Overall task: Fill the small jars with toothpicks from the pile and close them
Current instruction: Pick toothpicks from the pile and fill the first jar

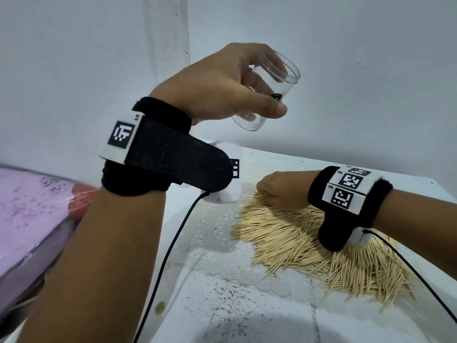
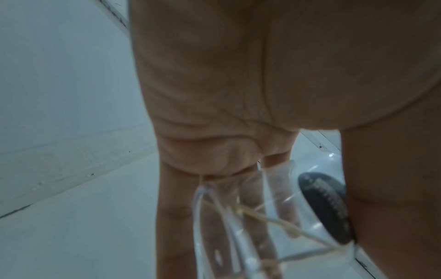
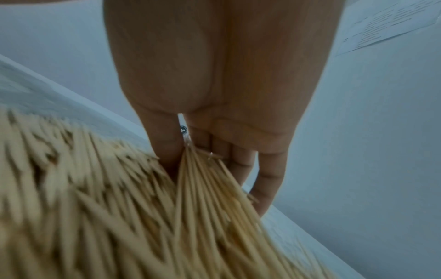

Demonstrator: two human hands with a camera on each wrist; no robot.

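The left hand (image 1: 222, 85) held a clear little jar (image 1: 269, 92) up in the air, with fingers and thumb curled round its side. The jar was tipped, and its open mouth pointed up toward 1 o'clock. It looked almost empty. In the left wrist view one or two thin sticks seemed to lie inside it, but that picture was blurry. No lid could be seen anywhere.

The right hand (image 1: 282, 191) was down on the table (image 1: 247, 305), at the 11 o'clock edge of the big toothpick pile (image 1: 321, 243). Its fingers (image 3: 267, 181) were curled round a bunch of toothpicks (image 3: 205, 181) and pinched them near one end. The bunch was touching the rest of the pile.

To do this step well, the toothpicks should probably all point the same way before the hand lifts. A small, tidy bunch would likely slide into the narrow mouth more easily than a fat, messy one. A firm squeeze would help stop sticks from slipping out. The jar might be better brought down, close to the pile at about 10 o'clock, with its mouth turned toward the right hand. Then the bunch could go in ends first.
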